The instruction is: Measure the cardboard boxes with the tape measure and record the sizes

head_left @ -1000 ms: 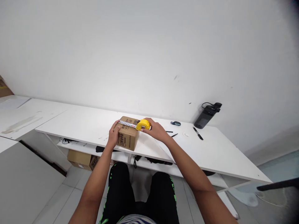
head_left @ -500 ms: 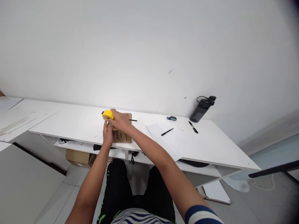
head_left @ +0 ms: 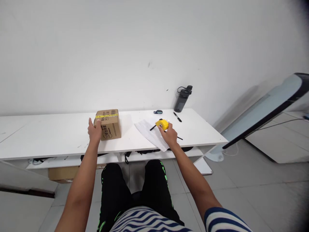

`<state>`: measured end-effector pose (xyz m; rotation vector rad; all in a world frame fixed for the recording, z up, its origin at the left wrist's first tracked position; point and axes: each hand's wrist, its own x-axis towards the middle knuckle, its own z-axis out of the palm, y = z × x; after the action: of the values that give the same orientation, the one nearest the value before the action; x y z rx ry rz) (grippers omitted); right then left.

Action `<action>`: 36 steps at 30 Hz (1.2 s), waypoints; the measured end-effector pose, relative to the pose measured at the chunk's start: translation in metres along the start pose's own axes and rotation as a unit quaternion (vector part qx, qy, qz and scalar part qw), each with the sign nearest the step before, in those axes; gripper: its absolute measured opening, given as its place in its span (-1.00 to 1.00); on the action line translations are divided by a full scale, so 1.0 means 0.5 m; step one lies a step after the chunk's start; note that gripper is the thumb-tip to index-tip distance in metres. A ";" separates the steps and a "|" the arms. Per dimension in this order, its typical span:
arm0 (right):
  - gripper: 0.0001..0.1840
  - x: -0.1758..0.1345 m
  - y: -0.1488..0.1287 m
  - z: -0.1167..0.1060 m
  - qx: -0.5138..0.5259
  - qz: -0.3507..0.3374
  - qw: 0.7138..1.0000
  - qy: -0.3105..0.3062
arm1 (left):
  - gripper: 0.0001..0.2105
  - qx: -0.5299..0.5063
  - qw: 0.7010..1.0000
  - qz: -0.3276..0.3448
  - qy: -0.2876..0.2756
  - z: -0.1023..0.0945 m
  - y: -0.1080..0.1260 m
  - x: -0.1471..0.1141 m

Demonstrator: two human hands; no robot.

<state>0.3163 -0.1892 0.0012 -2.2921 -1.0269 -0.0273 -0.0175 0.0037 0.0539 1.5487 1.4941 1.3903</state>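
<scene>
At the left end of a cardboard box [head_left: 111, 129] is my left hand [head_left: 94, 131], its thumb and fingers spread apart. The thumb overlaps the box's near left corner; whether it presses on it I cannot tell. A yellow printed strip of tape runs across the box top. My right hand [head_left: 170, 134] is closed around a yellow tape measure [head_left: 162, 124] above the paper sheets [head_left: 147, 130]. A thin black stick [head_left: 180, 138], like a pen, pokes out on that hand's right side. Beside the tape measure, a black pen [head_left: 153, 127] lies on the paper.
Toward the wall, a small dark blue object [head_left: 158, 111], a black marker [head_left: 177, 117] and a dark water bottle [head_left: 182, 100] are on the white desk [head_left: 65, 129]. Below is a shelf with dark items, and a brown carton [head_left: 63, 174] sits underneath. A glass-like panel [head_left: 263, 111] leans at right.
My right hand has moved from the box to the right, carrying the tape measure over the paper. My left hand is now at the box's left end. The view has turned to the right.
</scene>
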 end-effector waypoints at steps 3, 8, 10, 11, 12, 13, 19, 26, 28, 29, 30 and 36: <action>-0.39 -0.001 0.077 -0.006 -0.041 0.058 0.997 -0.024 | -0.36 0.085 0.975 0.189 0.085 0.025 0.004 -0.103; -0.45 -0.038 0.082 0.011 -0.040 0.072 0.995 -0.060 | -0.53 0.119 0.910 0.318 -0.238 0.147 -0.019 -0.315; -0.43 -0.056 0.067 0.017 -0.012 0.066 0.996 -0.064 | -0.60 0.155 0.880 0.317 -0.320 0.191 -0.029 -0.349; -0.43 -0.065 0.059 0.018 0.012 0.062 0.996 -0.069 | -0.63 0.175 0.872 0.310 -0.336 0.205 -0.034 -0.351; -0.43 -0.074 0.052 0.019 0.040 0.058 0.995 -0.074 | -0.66 0.193 0.870 0.302 -0.338 0.213 -0.039 -0.344; -0.43 -0.083 0.046 0.021 0.073 0.054 0.993 -0.075 | -0.67 0.209 0.872 0.292 -0.332 0.214 -0.043 -0.330; -0.45 -0.162 -0.007 0.067 0.381 0.054 0.918 -0.099 | -0.56 0.099 0.920 0.265 -0.272 0.149 -0.032 -0.295; -0.41 -0.219 -0.069 0.085 0.455 -0.083 0.870 -0.174 | -0.52 -0.165 0.949 -0.046 -0.264 0.184 0.016 -0.364; -0.47 -0.170 -0.053 0.069 0.400 -0.190 0.881 -0.164 | -0.62 -0.181 0.964 -0.033 -0.194 0.217 0.036 -0.333; -0.48 -0.134 -0.039 0.063 0.359 -0.230 0.894 -0.140 | -0.67 -0.200 0.962 -0.019 -0.183 0.236 0.047 -0.307; -0.48 -0.091 -0.024 0.058 0.305 -0.241 0.916 -0.104 | -0.71 -0.226 0.955 -0.009 -0.191 0.258 0.058 -0.276; -0.64 0.162 0.046 0.089 -0.022 -0.144 0.977 -0.157 | -0.79 -0.310 0.873 -0.059 -0.372 0.399 0.072 -0.076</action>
<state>0.3785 -0.1224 -0.0257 -2.2110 -1.5294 0.2013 0.1854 0.0101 0.0170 1.3036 0.5730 0.8905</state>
